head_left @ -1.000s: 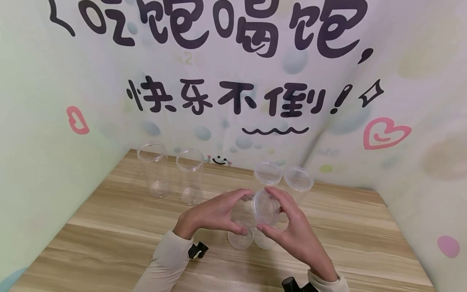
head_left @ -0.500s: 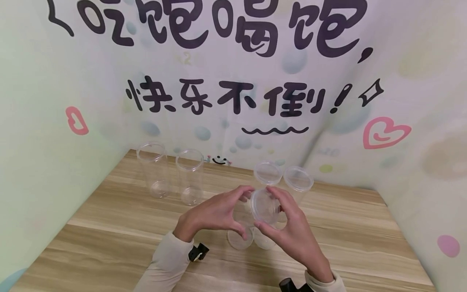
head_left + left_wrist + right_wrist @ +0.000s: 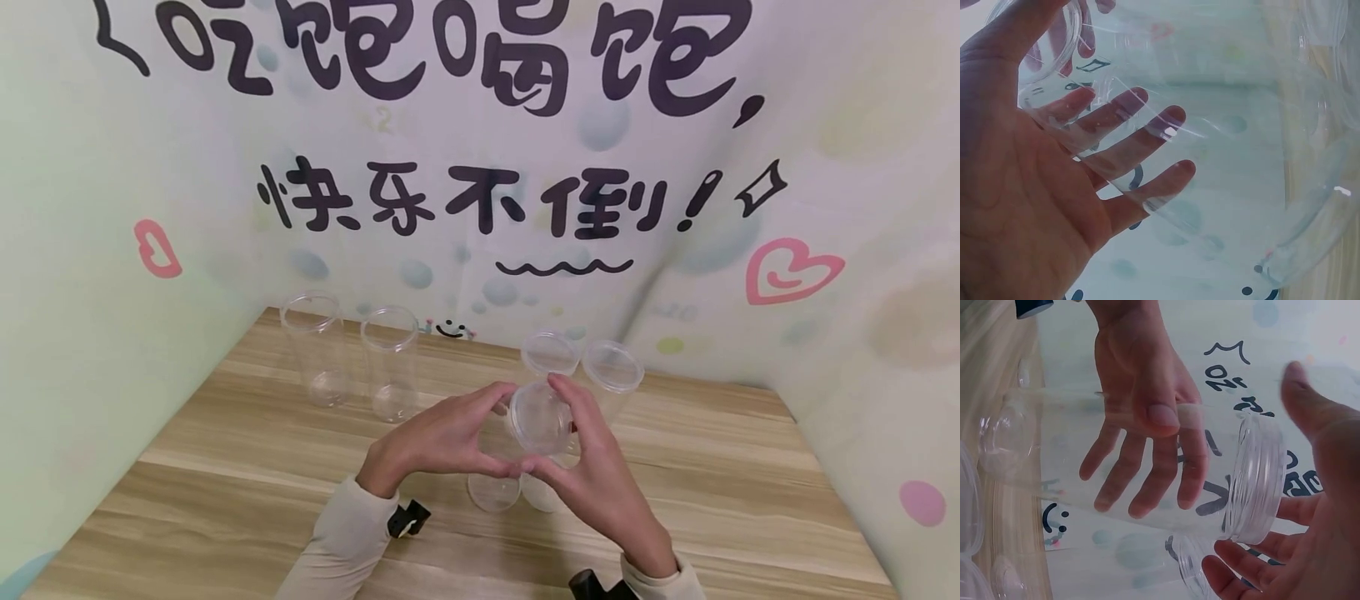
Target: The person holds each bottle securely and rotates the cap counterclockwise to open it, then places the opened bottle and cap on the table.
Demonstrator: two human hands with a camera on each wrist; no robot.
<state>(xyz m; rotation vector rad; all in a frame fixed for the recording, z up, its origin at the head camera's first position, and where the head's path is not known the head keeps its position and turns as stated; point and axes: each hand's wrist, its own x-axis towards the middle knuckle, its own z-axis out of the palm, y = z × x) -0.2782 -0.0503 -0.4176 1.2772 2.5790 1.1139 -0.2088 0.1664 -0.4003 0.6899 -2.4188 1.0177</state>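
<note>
A clear plastic cup (image 3: 1072,478) wears a clear lid (image 3: 540,419), tilted so the lid faces the head camera. My left hand (image 3: 442,437) wraps round the cup's side; the right wrist view shows its thumb in front and its fingers spread along the wall. At the lid end is my right hand (image 3: 607,475). Its fingertips (image 3: 1225,550) reach the lid's rim, while in the right wrist view its thumb stands off from the lid. Two clear round pieces that look like lids, the nearer-left one (image 3: 495,492) plain to see, lie under the hands.
Two tall clear cups, one at the far left (image 3: 315,350) and one beside it (image 3: 392,367), stand uncovered at the back left. At the back right are two lidded cups (image 3: 551,354), partly behind my right hand. A printed wall cloth (image 3: 465,125) closes off the wooden table (image 3: 225,492).
The lid end has tipped slightly up and left in the head view. My right hand has shifted a little left with it, its thumb coming off the lid's lower rim.
</note>
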